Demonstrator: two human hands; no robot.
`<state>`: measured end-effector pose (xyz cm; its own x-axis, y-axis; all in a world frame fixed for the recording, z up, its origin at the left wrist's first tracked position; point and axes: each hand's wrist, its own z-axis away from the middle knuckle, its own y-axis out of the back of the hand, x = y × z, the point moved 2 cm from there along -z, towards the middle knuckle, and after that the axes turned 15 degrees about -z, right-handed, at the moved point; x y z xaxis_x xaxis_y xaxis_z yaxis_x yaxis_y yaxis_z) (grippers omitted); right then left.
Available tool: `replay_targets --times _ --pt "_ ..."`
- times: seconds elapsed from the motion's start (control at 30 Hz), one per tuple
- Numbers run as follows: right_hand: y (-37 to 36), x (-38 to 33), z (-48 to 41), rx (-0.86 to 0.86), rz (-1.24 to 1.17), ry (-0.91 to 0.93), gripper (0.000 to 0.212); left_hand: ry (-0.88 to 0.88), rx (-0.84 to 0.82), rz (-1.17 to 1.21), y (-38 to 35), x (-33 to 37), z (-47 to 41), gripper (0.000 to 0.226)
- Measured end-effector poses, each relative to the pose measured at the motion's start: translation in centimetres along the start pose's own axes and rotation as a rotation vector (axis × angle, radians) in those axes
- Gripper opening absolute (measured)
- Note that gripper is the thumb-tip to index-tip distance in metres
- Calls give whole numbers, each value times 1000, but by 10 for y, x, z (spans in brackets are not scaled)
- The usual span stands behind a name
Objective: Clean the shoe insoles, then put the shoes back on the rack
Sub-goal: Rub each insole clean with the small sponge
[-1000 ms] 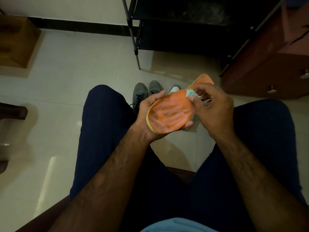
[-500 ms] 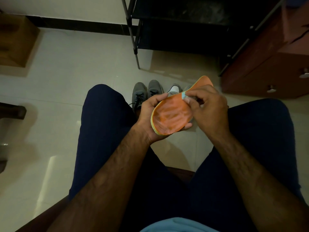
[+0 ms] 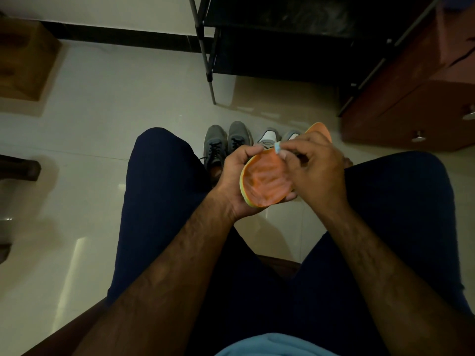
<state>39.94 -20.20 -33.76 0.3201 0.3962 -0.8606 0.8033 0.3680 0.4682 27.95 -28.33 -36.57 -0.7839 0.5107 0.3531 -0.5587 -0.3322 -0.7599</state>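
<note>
- The step in hand is, by my reading, the cleaning of an insole; no shoe is back on the rack yet.
- The orange insole (image 3: 264, 181) is held up in the middle of the frame, above the person's lap, its cupped end toward the camera and its far tip showing past the right knuckles.
- The left hand (image 3: 235, 173) grips it from beneath and from the left, fingers curled round the underside and the thumb lying over the upper edge.
- The right hand (image 3: 318, 173) has its fingers bent in tight, pinching a small pale-blue wipe (image 3: 277, 148) against the insole's upper edge; most of the wipe is hidden by the fingers, so what it is made of cannot be told.
- On the floor just behind the hands stand a grey pair of shoes (image 3: 227, 142) and, to its right, a white-and-grey pair (image 3: 270, 137), toes pointing to the top of the frame.
- The dark rack (image 3: 277, 55) stands at upper centre, beyond the shoes, with a brown cabinet (image 3: 411, 111) at upper right.
- The next move probably calls for drawing the wipe down along the orange surface while the left hand keeps the soft, bendable insole from folding.
- After that the insole likely has to go back into its shoe, and which pair it belongs to is not clear from here.
</note>
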Motion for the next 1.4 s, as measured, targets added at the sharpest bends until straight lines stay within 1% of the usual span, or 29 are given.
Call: replay_targets --times 0.07,0.2,0.23,0.33,0.37,0.43,0.5,0.6,0.63,0.67,0.77,0.8,0.9,0.93,1.07,1.1,1.2,1.23,1.27,1.33,1.4 --pt "1 1 -2 22 25 -24 16 8 -2 -8 1 -1 -1 52" --pt "-6 -9 6 -116 -43 94 16 -12 0 14 -1 1 2 44" --pt "-5 -6 5 -109 -41 92 17 -11 9 12 0 1 1 45" --pt "1 3 -1 -1 16 11 17 12 10 0 3 -2 -3 56" --pt "0 1 -1 -6 11 10 16 8 13 -1 2 -1 -1 54" --pt "-6 -7 4 -93 -29 64 15 -2 -4 -5 0 0 2 46" --pt "-7 -9 8 -152 -52 104 15 -3 -11 7 -1 1 3 44" --pt "1 2 -1 -24 -9 13 15 1 0 -13 3 -1 -2 50" --pt "2 3 -2 -9 3 -1 15 10 2 -15 4 -1 -2 52" --pt "0 1 -2 -30 1 15 15 11 4 -11 3 -1 -1 52" --pt "-6 -9 6 -171 -35 115 15 7 -7 17 2 -1 2 49" --pt "-5 -7 6 -169 -38 116 15 10 2 20 2 -1 2 50" --pt "4 8 -4 -19 12 7 17 21 14 18 4 -2 -2 56" --pt "5 9 -4 -3 20 -12 17 26 17 15 5 -2 -2 57" --pt "-1 -5 6 -146 -47 64 16 34 20 49 1 0 1 53" --pt "1 -4 5 -143 -53 67 16 35 24 52 2 0 1 54" --pt "8 9 -4 -17 8 -24 16 37 30 15 5 -1 -4 66" --pt "8 11 -6 -2 25 -41 15 43 38 4 5 -2 -4 69" --pt "7 10 -4 -15 24 -37 15 45 30 9 4 -2 -3 68" --pt "2 3 2 -93 -14 3 16 40 7 55 1 0 0 59" --pt "1 0 5 -153 -40 19 17 42 16 68 1 0 1 54"
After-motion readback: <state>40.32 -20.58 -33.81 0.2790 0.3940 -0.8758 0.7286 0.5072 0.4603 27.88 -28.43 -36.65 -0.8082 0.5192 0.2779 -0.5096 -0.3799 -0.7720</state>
